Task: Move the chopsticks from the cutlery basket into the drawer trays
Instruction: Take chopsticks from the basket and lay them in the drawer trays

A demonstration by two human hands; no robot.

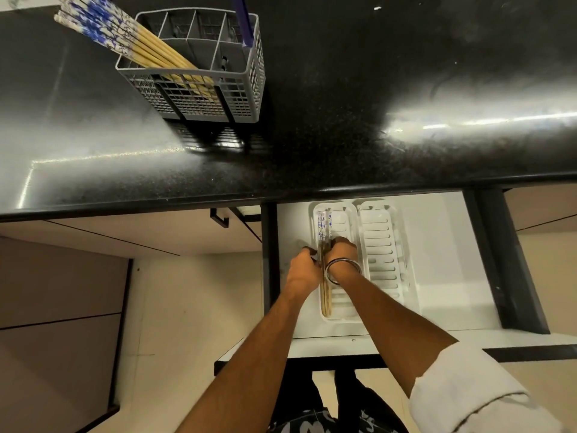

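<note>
Head view looks down on a black worktop (343, 120) with an open white drawer (443, 276) below it. Two white ribbed trays lie side by side in the drawer. Both hands meet over the left tray (342, 220), at a small bundle of chopsticks (324, 232) that lies lengthwise along the tray's left side, patterned ends away from the person, plain ends near. Left hand (301, 270) has its fingers curled at the bundle from the left; right hand (342, 251), with a metal bangle (342, 270) on the wrist, curls round it from the right. How tightly either hand grips cannot be told. Right tray (382, 245) holds nothing visible. On the worktop, well apart from the drawer, stands a grey basket (199, 98) with more chopsticks (125, 35) leaning out of its near-left compartment toward the upper left. A rolled white sleeve (468, 392) shows on the right arm.
</note>
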